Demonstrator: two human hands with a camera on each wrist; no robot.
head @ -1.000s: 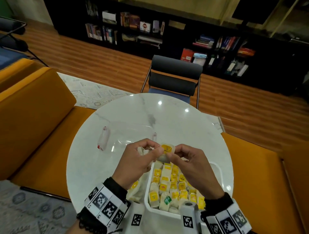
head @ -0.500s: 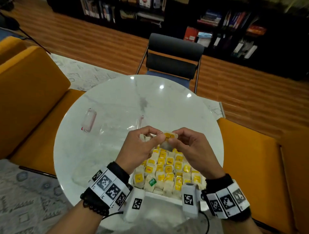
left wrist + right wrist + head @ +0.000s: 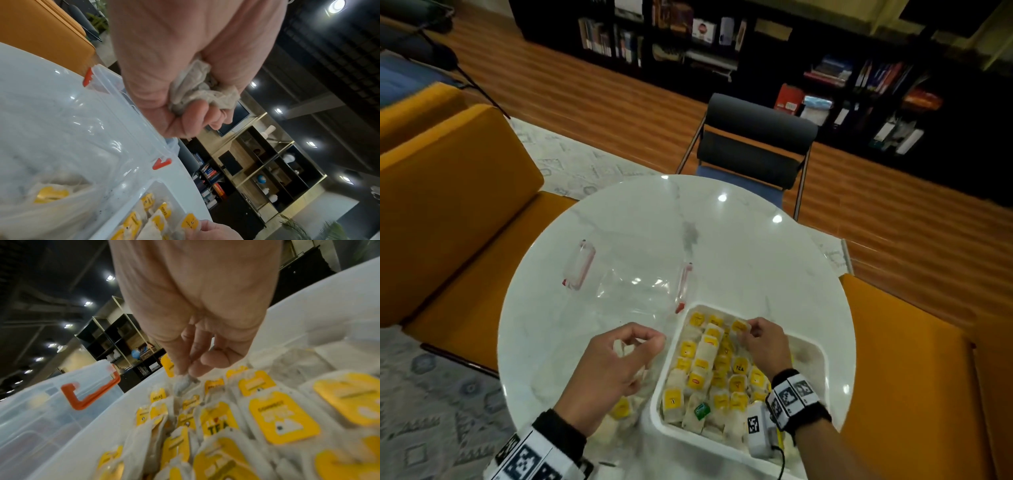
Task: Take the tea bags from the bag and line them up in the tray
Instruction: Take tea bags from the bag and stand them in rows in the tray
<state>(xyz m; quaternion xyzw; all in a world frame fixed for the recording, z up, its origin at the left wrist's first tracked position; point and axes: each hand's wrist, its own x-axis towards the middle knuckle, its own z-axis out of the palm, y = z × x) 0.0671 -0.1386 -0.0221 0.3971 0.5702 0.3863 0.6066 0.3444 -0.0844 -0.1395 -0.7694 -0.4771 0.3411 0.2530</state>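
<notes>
A white tray (image 3: pixel 822 349) at the table's near right holds rows of tea bags (image 3: pixel 702 363) with yellow tags. My right hand (image 3: pixel 748 330) is over the tray's far end and pinches a yellow-tagged tea bag (image 3: pixel 739 325); in the right wrist view its fingertips (image 3: pixel 195 369) grip the tea bag's paper (image 3: pixel 185 383), low among the rows. My left hand (image 3: pixel 650 339) hovers left of the tray above the clear plastic bag (image 3: pixel 619 407). Its fingers are curled round crumpled tea bags (image 3: pixel 197 87) in the palm. More tea bags lie in the plastic bag (image 3: pixel 51 194).
A clear box with red clips (image 3: pixel 580 265) lies on the round white table (image 3: pixel 739 246) beyond my left hand. A dark chair (image 3: pixel 756 144) stands at the far side. Orange benches (image 3: pixel 448 192) flank the table.
Both hands held one tea bag together above the tray. They have parted: the right carried it down to the tray's far end, and the left moved left over the plastic bag.
</notes>
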